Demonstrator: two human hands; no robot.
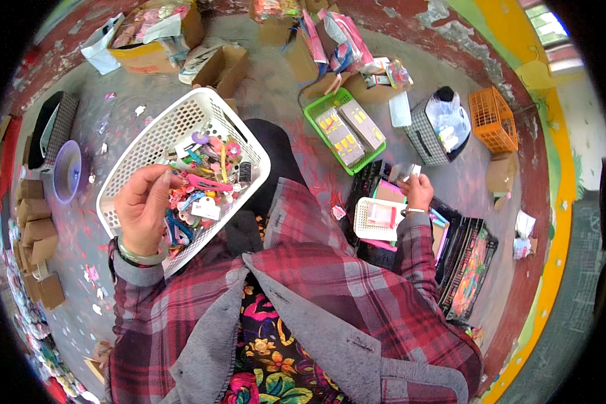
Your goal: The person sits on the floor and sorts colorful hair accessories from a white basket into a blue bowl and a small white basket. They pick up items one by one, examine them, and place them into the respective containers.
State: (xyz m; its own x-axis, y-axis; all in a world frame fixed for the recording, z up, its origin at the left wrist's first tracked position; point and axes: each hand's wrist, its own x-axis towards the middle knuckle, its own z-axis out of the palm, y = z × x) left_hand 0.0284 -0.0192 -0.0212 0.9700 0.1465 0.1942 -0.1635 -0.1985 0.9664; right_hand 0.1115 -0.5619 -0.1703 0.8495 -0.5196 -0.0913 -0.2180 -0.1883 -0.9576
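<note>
A white plastic basket (238,122) rests tilted across my lap, heaped with small colourful hair accessories. My left hand (141,205) is over its left side, thumb and fingers pinched together. What they hold, if anything, is hidden. A pink hair clip (209,183) lies close to the fingertips, and a small white card (206,208) sits lower in the pile. Out to the right, my right hand (419,192) is closed on a small white and clear piece (414,170), too small to name. Just left of that wrist is a small white basket (362,219) with a pink-and-white packet (383,216) in it.
Black crates (470,269) stand on the right. A green basket (311,111) with grey boxes is ahead, a checkered bin (421,138) and orange crate (493,114) beyond. Cardboard boxes (230,71) line the far wall. A purple basin (68,172) sits left, among floor scraps.
</note>
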